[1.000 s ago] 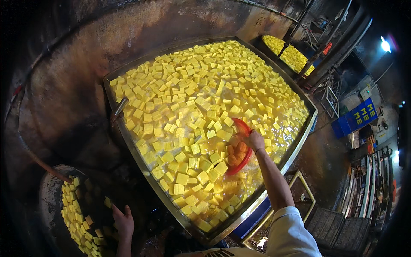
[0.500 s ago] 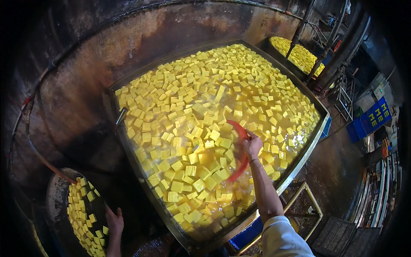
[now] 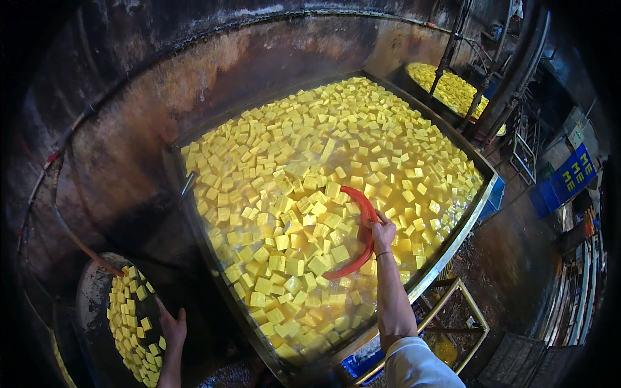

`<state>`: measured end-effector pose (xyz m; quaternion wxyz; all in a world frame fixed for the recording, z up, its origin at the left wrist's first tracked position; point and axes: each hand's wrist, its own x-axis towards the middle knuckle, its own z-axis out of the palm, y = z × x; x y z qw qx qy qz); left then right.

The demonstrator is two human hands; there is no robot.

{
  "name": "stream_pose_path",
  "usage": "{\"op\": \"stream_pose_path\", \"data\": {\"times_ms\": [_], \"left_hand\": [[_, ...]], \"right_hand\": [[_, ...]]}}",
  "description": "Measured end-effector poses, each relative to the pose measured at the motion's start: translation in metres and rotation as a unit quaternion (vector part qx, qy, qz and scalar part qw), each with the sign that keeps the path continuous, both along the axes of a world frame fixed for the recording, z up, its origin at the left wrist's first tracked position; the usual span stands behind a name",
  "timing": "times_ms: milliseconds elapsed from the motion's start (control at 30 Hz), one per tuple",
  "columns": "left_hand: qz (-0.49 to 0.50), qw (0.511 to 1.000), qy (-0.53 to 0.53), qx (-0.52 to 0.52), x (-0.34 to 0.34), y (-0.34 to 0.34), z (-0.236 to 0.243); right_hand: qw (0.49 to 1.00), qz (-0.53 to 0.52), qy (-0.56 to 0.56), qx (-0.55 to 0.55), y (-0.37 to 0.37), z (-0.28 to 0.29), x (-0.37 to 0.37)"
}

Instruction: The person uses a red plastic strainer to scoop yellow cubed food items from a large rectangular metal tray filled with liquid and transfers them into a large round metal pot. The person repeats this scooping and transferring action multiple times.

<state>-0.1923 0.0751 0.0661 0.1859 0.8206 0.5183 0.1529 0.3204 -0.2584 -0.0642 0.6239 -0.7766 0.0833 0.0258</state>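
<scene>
A large square metal vat (image 3: 197, 249) holds many yellow cubes (image 3: 304, 129) in cloudy, steaming liquid. My right hand (image 3: 383, 234) grips the upper rim of a red plastic basket or bowl (image 3: 358, 204), mostly sunk among the cubes; its lower part is hidden. At lower left, my left hand (image 3: 172, 326) is in shadow beside a round, dark vessel (image 3: 89, 304) with more yellow cubes (image 3: 126, 323) inside. Its thumb stands apart and its fingers seem stretched; whether they touch the vessel is unclear.
A second round vat of cubes (image 3: 440, 84) sits at back right behind upright pipes (image 3: 511, 71). A hose (image 3: 71, 226) runs down the stained wall (image 3: 110, 149). At right are a blue panel (image 3: 563, 181), a metal frame (image 3: 472, 317) and stacked long strips (image 3: 576, 291).
The red basket's visible inside has sunk under cubes and liquid, leaving a red arc showing. My right hand has moved slightly downward with it. The whole view has shifted slightly.
</scene>
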Motion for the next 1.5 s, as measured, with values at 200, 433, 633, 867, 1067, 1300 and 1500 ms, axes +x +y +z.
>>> {"op": "stream_pose_path", "data": {"times_ms": [200,433,633,867,1067,1300,1500], "left_hand": [[-0.17,0.965,-0.033,0.195,0.082,-0.062,0.034],[-0.235,0.939,-0.18,-0.172,0.189,-0.124,-0.051],[-0.055,0.791,-0.175,-0.584,0.28,-0.194,-0.058],[-0.002,0.735,-0.217,-0.643,0.332,-0.182,-0.118],[-0.1,0.72,-0.258,-0.637,0.325,-0.171,-0.092],[-0.204,0.734,-0.329,-0.559,0.239,-0.191,0.001],[-0.234,0.726,-0.386,-0.519,0.14,-0.168,0.062]], "right_hand": [[0.987,-0.042,0.015,0.157,-0.031,-0.021,0.002],[0.969,-0.069,0.025,0.236,-0.056,-0.039,0.002],[0.952,-0.1,0.084,0.277,-0.079,-0.026,-0.014],[0.94,-0.068,0.096,0.321,-0.095,-0.039,-0.006],[0.95,0.019,0.051,0.308,-0.108,0.0,-0.015],[0.929,0.032,-0.001,0.369,-0.103,0.105,-0.097],[0.926,0.119,-0.037,0.357,-0.064,0.172,-0.167]]}}
